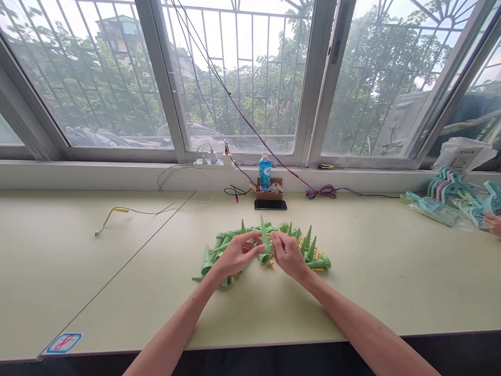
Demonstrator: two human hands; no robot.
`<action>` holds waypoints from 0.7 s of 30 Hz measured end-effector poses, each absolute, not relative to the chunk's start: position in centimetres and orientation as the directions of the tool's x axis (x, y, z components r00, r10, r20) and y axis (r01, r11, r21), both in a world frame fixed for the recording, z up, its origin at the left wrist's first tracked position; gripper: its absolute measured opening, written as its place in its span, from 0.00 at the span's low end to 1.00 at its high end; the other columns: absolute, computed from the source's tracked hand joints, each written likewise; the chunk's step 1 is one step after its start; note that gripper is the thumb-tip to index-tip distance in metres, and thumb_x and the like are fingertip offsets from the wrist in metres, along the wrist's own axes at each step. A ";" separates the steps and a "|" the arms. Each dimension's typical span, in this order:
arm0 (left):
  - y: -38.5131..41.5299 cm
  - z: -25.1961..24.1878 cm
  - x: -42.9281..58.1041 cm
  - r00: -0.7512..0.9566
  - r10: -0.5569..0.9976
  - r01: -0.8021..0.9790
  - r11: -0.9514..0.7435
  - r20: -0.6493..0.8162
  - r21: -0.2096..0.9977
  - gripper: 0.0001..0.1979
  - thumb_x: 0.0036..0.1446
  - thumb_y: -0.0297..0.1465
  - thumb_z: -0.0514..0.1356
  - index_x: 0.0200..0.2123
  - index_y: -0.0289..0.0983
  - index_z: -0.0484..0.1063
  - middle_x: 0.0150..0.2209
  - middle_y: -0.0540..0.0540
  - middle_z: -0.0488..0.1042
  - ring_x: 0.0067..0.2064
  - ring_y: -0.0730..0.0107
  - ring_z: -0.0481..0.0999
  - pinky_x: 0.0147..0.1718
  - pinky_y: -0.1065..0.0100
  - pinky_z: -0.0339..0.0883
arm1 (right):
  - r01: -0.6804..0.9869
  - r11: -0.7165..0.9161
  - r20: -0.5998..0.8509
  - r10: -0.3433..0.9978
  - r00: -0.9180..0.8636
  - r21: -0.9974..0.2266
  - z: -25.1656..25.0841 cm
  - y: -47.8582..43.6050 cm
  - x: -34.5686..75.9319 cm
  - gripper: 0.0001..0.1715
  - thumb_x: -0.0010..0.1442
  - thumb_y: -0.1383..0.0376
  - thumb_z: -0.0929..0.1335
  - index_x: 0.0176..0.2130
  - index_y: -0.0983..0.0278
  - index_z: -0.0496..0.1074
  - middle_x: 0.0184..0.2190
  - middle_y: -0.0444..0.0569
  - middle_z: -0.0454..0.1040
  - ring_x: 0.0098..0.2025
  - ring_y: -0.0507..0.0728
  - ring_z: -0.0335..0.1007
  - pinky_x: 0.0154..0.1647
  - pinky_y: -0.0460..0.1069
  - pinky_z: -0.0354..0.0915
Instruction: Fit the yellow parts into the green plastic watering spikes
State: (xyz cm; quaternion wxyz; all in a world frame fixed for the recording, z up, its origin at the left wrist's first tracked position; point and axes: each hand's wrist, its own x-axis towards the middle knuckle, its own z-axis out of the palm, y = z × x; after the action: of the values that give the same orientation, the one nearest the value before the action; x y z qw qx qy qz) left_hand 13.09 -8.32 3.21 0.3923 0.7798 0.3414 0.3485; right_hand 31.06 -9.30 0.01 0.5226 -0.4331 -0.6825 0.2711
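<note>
A mound of green plastic cone-shaped spikes point(207, 261) mixed with small yellow plastic pieces point(316, 254) lies on the table in front of me. My left hand point(240, 251) has its thumb and fingers closed around an upright green plastic spike point(264, 235), pointed end up. Close beside it, my right hand point(288, 253) is curled in a pinch at the spike's right side. What those fingertips hold, if anything, is hidden. Both hands are over the middle of the pile, and a small yellow piece point(271, 265) lies just below them.
A blue-labelled bottle point(265, 173) stands in a small cardboard box point(269, 195) behind a black phone point(270, 204). Cables point(321, 192) run along the windowsill side. At the right, another person's hand point(493, 223) is near bagged plastic hangers point(450, 201).
</note>
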 end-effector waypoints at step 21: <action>-7.5 2.8 13.4 0.349 0.878 0.238 -0.422 0.328 0.875 0.22 0.65 0.48 0.49 0.47 0.36 0.69 0.25 0.52 0.66 0.19 0.80 0.56 0.17 0.76 0.52 | 0.276 0.490 0.502 0.864 -0.028 -0.827 0.1 -9.2 30.8 0.25 0.70 0.50 0.56 0.25 0.60 0.54 0.16 0.38 0.56 0.17 0.50 0.52 0.20 0.46 0.51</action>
State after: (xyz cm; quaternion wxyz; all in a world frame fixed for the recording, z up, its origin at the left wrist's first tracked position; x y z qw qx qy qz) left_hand 13.36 -7.51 2.77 0.3779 0.7292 0.3827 0.4230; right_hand 30.84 -9.17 0.11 0.5497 -0.4285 -0.6653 0.2675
